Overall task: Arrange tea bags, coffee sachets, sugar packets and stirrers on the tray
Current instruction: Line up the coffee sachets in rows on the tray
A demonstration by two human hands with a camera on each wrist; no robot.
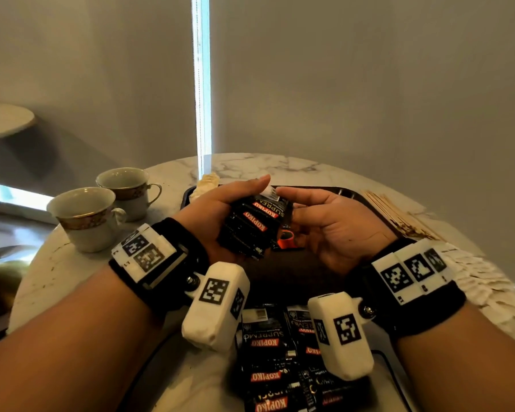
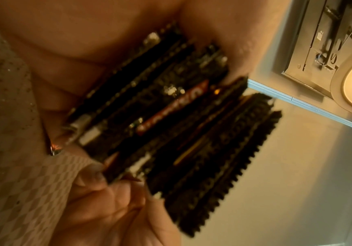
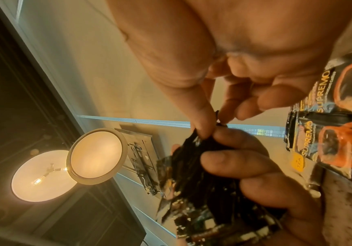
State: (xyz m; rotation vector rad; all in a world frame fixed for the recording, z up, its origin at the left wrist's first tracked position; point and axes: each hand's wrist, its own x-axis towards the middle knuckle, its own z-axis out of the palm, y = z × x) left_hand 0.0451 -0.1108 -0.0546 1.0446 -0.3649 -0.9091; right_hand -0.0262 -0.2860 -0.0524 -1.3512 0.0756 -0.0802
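Note:
My left hand [image 1: 235, 200] grips a fanned stack of black coffee sachets [image 1: 252, 224] above the dark tray [image 1: 298, 278], thumb along the top and fingers [image 3: 244, 163] curled under. In the left wrist view the stack [image 2: 181, 116] shows edge on against the palm. My right hand [image 1: 283, 194] faces it, and its thumb and forefinger [image 3: 202, 126] pinch the top corner of one sachet in the stack. Sachets with a red cup picture [image 3: 337, 143] lie flat on the tray beneath the hands. More coffee sachets [image 1: 277, 361] lie heaped at the near table edge.
Two gold-banded cups [image 1: 87, 218] stand on the marble table [image 1: 250, 166] at the left. Pale tea bags [image 1: 205, 182] lie at the tray's far left corner. Wooden stirrers [image 1: 399, 215] lie right of the tray, with white packets [image 1: 485, 281] spread nearer on that side.

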